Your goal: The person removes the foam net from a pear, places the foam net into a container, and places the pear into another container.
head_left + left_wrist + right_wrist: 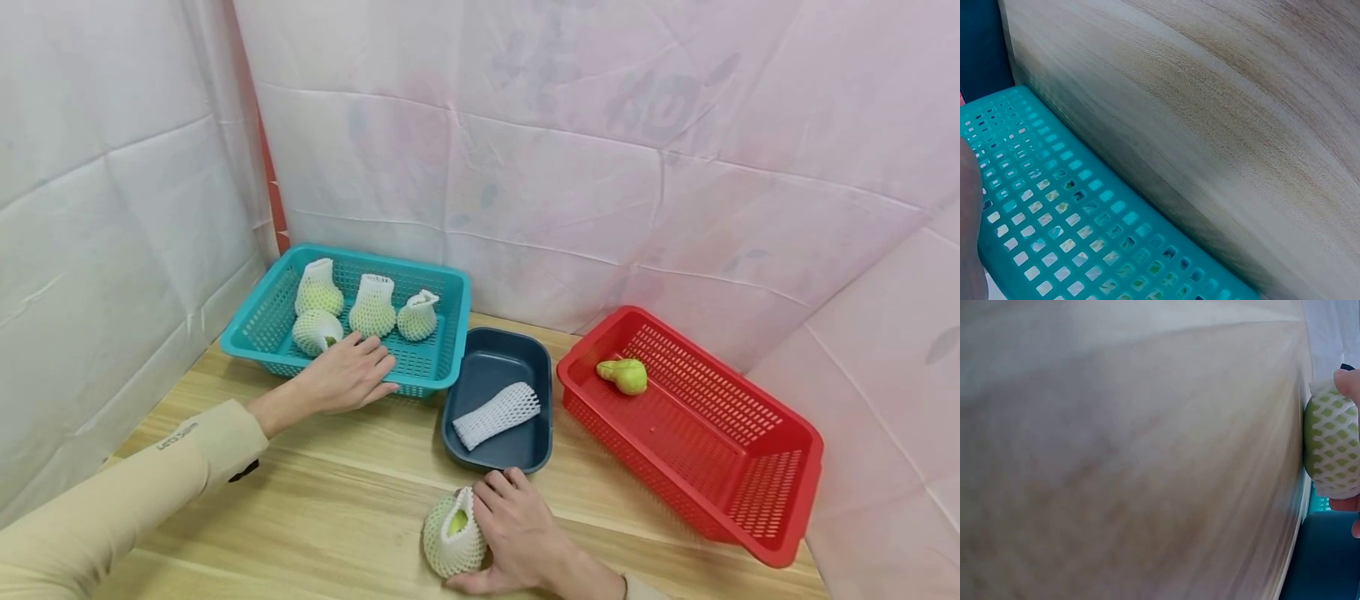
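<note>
My right hand (517,533) grips a green pear (458,522) in a white foam net (448,554) from its right side, close over the wooden table. The net's open mouth shows some bare fruit; the right wrist view has the meshed fruit (1335,440) at its right edge. At the teal basket (442,383), my left hand (343,375) holds the front rim, fingers over the inside and thumb along the outside. Just beyond those fingers lies a netted pear (315,331) on its side. Several netted fruits (372,308) stand behind it.
A dark blue tray (495,342) between the baskets holds one loose white foam net (498,414). To the right stands a red basket (675,433) with a bare green pear (628,377) at its far-left end. White cloth (525,167) hangs around the table.
</note>
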Motion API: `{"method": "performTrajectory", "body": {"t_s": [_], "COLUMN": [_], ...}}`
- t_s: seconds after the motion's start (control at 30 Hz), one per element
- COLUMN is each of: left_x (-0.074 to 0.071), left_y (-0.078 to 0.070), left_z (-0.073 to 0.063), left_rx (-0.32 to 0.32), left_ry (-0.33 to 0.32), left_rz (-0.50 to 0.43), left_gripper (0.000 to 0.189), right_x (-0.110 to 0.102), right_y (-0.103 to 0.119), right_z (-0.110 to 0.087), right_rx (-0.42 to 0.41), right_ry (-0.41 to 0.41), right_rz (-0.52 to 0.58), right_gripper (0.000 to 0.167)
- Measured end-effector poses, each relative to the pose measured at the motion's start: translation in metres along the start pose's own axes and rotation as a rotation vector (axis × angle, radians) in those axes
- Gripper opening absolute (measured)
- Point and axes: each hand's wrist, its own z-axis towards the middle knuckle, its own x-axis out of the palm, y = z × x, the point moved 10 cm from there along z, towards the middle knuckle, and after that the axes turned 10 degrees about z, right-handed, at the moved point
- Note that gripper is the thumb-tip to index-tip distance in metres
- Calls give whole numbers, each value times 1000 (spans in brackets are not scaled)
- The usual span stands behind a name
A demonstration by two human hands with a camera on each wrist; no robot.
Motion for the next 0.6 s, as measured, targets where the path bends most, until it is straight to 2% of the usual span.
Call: {"method": "performTrajectory", "body": {"t_s": [0.6], "left_x": [1], "left_y": [0], "left_z": [0], "left_rx": [-2], "left_ry": [0], "left_rz": [1], "left_gripper": [65], "right_x": [-11], "right_y": [-2], "right_z": [-3], "right_rx": [-32], "right_ry": [-86], "right_rz": [7], "right_gripper": [71]}}
